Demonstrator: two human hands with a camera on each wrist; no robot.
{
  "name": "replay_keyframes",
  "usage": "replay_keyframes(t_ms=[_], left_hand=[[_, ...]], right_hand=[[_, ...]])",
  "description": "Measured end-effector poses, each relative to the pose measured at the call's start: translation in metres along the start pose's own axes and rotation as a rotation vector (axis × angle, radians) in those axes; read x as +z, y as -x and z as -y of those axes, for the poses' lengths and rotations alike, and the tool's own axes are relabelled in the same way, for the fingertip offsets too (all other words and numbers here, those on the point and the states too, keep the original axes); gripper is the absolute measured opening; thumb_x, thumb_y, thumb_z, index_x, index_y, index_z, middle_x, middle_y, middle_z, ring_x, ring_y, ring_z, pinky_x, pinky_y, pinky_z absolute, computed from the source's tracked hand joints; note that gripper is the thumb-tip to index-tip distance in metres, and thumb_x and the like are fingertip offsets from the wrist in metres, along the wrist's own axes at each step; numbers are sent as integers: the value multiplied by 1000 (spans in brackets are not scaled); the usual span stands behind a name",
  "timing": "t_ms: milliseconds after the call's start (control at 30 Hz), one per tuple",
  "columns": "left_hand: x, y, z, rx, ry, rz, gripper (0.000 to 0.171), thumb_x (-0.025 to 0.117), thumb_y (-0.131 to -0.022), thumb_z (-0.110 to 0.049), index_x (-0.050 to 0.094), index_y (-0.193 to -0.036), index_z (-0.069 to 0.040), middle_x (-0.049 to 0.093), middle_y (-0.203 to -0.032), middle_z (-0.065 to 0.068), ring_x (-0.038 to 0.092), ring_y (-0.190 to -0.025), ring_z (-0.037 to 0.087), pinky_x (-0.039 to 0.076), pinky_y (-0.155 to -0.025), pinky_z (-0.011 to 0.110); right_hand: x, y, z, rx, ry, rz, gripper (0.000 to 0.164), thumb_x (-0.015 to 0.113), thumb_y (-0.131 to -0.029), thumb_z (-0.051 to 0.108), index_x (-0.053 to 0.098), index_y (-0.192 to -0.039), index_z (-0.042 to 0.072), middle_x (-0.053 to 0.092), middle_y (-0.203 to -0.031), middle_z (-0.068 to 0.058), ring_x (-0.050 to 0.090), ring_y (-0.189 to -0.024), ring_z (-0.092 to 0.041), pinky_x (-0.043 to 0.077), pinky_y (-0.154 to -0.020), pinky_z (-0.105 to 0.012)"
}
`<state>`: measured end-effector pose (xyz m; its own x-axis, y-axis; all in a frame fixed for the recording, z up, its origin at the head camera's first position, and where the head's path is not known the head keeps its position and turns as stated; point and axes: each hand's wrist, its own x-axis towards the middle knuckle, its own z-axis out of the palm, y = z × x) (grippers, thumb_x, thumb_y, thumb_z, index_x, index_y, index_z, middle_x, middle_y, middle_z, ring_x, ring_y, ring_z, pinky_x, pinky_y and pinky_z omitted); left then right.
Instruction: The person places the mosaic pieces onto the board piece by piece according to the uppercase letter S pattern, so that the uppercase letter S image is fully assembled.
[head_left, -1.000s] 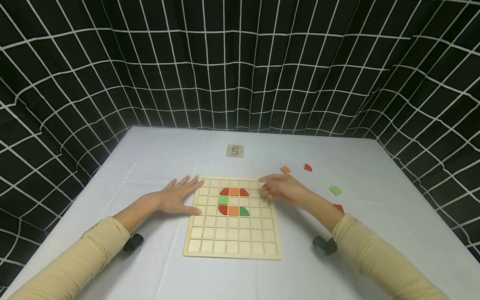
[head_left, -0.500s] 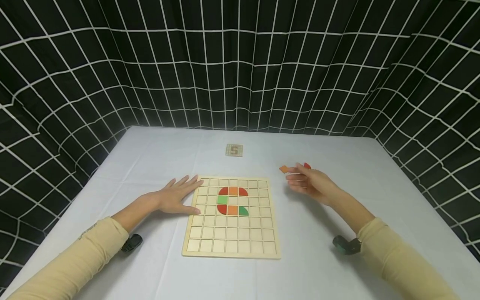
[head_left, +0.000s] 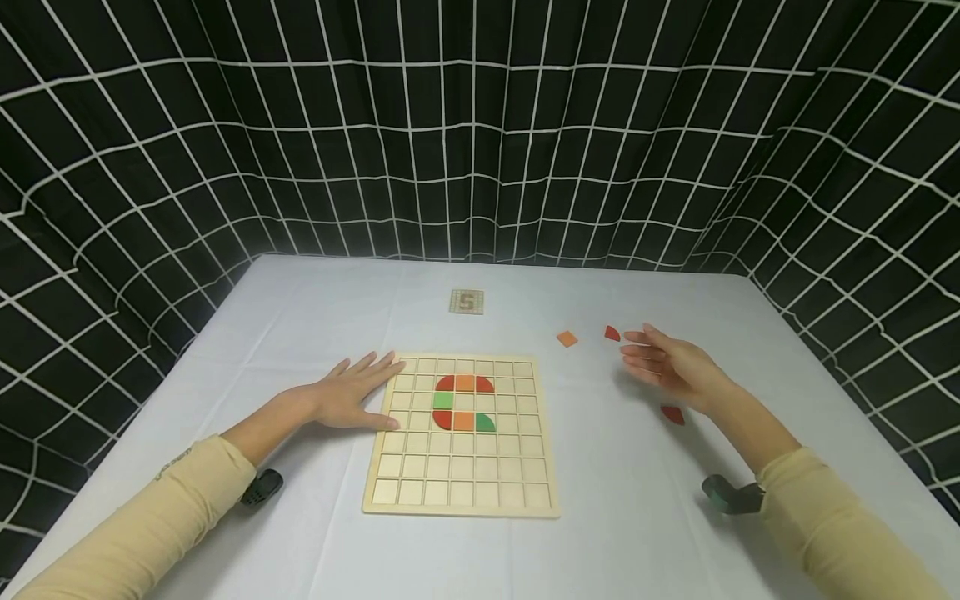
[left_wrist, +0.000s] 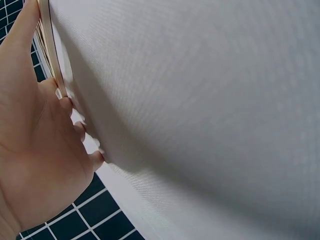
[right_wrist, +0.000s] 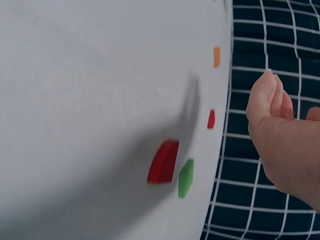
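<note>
On the surface [head_left: 337, 300] lies a wooden grid board [head_left: 462, 492]; the left hand [head_left: 347, 397], fingers spread, rests on its left edge; the right hand [head_left: 678, 367] (empty, fingers loosely curved) has moved from the board's right side to near a red quarter-circle tile [head_left: 612, 333].
</note>
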<state>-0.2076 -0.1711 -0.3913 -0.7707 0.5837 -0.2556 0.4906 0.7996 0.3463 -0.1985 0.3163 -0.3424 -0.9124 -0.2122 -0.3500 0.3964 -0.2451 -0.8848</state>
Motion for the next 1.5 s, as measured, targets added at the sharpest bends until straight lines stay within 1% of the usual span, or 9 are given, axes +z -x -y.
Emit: replay_keyframes(t_ms=[433,700,800,1033,1133,1233,1300,1400,1500], left_hand=[[1,0,1,2,-4,0,100,56,-81,-69,15,-154,-14,6,-158,13,2,-142,38,0,-110,60],[1,-1,2,12,-3,-4,100,56,-81,-69,15,-154,-14,6,-158,12,1,-142,38,1,-110,61],[1,-1,2,16,-2,-6,100,57,-81,-68,15,-154,-14,6,-158,12,1,-142,38,1,-110,61],[1,-1,2,13,-4,-7,100,56,-81,-69,14,-154,-14,6,-158,13,1,-142,38,0,-110,61],[1,-1,2,12,-5,-8,100,56,-81,-69,14,-154,-14,6,-158,12,1,-142,38,0,-110,61],[0,-1,2,13,-7,-8,100,56,-82,-69,14,-154,-14,6,-158,12,1,-142,37,0,-110,61],[0,0,2,12,-7,-8,100,56,-81,-69,14,-154,-14,6,-158,12,1,-142,37,0,-110,60],[0,0,1,10,-4,-7,101,56,-81,-69,14,-154,-14,6,-158,12,1,-142,38,0,-110,60],[1,0,0,9,-1,-4,101,56,-81,-69,14,-154,-14,6,-158,12,1,-142,38,0,-110,60]], right_hand=[[-28,9,4,-8,-72,-2,27,52,-99,29,72,-97,12,66,-102,-5,63,-96,-15,46,-95,-32],[-40,12,2,-11,-73,-39,22,55,-97,31,69,-100,14,67,-100,-4,64,-93,-15,50,-89,-30],[-44,13,2,-18,-37,-53,20,59,-94,33,69,-99,16,67,-99,-2,64,-93,-14,51,-87,-29],[-55,11,-2,-75,150,-95,18,52,-98,34,66,-98,22,66,-96,3,63,-90,-8,52,-80,-21],[-59,9,-5,-82,285,-120,29,48,-101,31,58,-122,13,63,-101,5,60,-91,-3,51,-79,-19],[-62,7,-9,-78,467,-161,51,45,-103,28,35,-144,-1,56,-119,-5,55,-96,0,49,-81,-17],[-62,6,-12,-77,598,-189,60,44,-103,28,22,-148,-6,47,-133,-15,52,-103,-5,48,-83,-17],[-62,5,-15,-75,788,-232,60,47,-101,28,25,-147,-5,33,-144,-27,50,-111,-21,48,-85,-23],[-61,5,-19,-93,940,-262,57,53,-99,24,32,-145,-4,39,-138,-31,47,-115,-37,48,-86,-33]])
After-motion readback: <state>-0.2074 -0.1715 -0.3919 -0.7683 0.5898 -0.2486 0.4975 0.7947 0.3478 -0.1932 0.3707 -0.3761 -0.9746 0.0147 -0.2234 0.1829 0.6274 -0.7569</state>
